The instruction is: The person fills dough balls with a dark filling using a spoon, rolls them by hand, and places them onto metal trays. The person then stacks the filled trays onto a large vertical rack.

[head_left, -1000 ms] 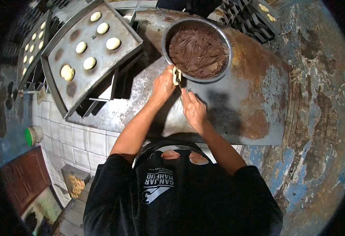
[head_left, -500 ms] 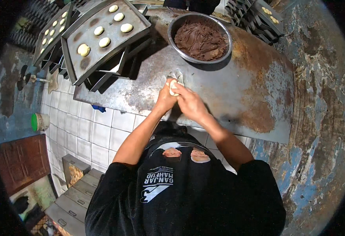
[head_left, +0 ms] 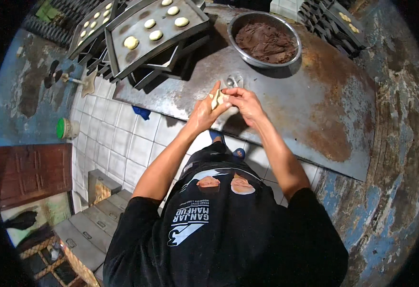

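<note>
Over the near part of the metal table, my two hands meet around a small piece of pale dough. It rests in my left hand, whose fingers and thumb curl about it. The thumb and fingertips of my right hand pinch its right edge. The dough looks folded, and fingers cover part of it. Just beyond the hands, a small shiny metal tool, perhaps a spoon, lies on the table. Farther back stands a steel bowl heaped with thick dark brown paste.
At the back left, a metal tray with several dough balls tops a stack of trays; another tray of dough balls stands beyond it. More dark trays are at the back right. The table's front edge runs close before me.
My view has shifted, so the table and trays sit farther right and higher. My hands have loosened from a tight clasp, showing more of the dough, and the metal tool is now uncovered.
</note>
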`<state>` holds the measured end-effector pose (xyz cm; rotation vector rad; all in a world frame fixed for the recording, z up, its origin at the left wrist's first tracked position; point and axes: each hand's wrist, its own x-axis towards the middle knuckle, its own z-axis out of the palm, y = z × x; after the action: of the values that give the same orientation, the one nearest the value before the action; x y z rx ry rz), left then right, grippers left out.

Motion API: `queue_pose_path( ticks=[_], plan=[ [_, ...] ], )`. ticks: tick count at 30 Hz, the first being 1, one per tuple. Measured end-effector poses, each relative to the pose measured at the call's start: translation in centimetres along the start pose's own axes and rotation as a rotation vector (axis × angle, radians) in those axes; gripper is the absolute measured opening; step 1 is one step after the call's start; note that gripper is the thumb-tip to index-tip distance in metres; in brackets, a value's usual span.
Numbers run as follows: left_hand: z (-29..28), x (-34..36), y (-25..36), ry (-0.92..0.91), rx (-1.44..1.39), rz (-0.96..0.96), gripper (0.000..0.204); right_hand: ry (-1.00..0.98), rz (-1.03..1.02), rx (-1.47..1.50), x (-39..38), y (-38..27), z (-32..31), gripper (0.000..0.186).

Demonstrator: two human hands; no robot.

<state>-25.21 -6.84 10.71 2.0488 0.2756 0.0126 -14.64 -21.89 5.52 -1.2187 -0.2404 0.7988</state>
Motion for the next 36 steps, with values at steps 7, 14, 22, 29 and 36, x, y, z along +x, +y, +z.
queue_pose_path(
  ticks=[7,14,22,29,36],
  plan=[
    [-7.4,-0.5,-4.0,0.006,0.123,-0.183,0.060,-0.274,-0.714,-0.854,1.3,-4.2,10.1,0.026],
    [-13.3,0.9,-5.1,0.243,-1.239,-0.151,0.076,0.021,-0.831,-0.750,8.2,0.4,18.8,0.054],
    [-29.3,4.1,-11.0,0.553,-1.047,-0.086,0.058,-0.523,0.421,0.101,23.6,-4.4,32.4,0.029],
    [-37.6,-0.6,-18.9,0.992,-0.707,-0.028,0.056,-0.251,-0.312,-0.997,48.5,-6.8,42.4,0.059],
    [-37.0,-11.7,-26.8,1.103,-0.570,-0.459,0.044,-0.239,-0.974,-1.673,62.6,0.2,42.6,0.037]
  ],
)
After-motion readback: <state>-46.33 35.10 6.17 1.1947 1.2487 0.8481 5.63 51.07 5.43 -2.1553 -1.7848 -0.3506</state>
